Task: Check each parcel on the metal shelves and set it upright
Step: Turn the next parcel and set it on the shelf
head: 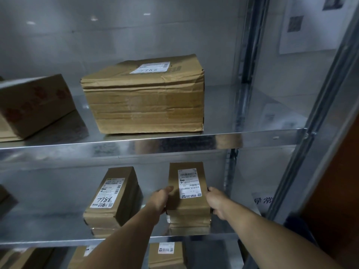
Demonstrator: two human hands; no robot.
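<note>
Far left, upper galvanised metal shelf (pixel 77 150): a brown cardboard box with blurred red print (pixel 33 105), set askew, partly out of frame. Just right of it and apart from it, a large creased brown cardboard carton (pixel 143 101) lies flat. It has a white label on top with "7786" handwritten.

Middle metal shelf (pixel 38 240), far left: the dark corner of another box (pixel 5 200), mostly cut off. Near the centre, a small brown cardboard parcel with a white label marked "7786" (pixel 112 199) stands on end, its top tilted to the right.

Left hand (pixel 161 200): it grips the left edge of a tall narrow brown cardboard parcel with a white barcode label (pixel 188 210), thumb lying on the front face. That parcel stands on end near the front lip of the middle shelf, right of the "7786" parcel and apart from it, label facing out.

Right hand (pixel 215 202): it grips the same parcel's right edge, fingers curled round behind it.

Further right, a white paper sheet with dark printed characters (pixel 261 200) is partly hidden by the grey steel upright post (pixel 310 133).

Bottom shelf, below the arms: another brown parcel with a white label (pixel 167 255), partly in view. White printed papers (pixel 303 26) are pinned to the wall at top right, too blurred to read.
</note>
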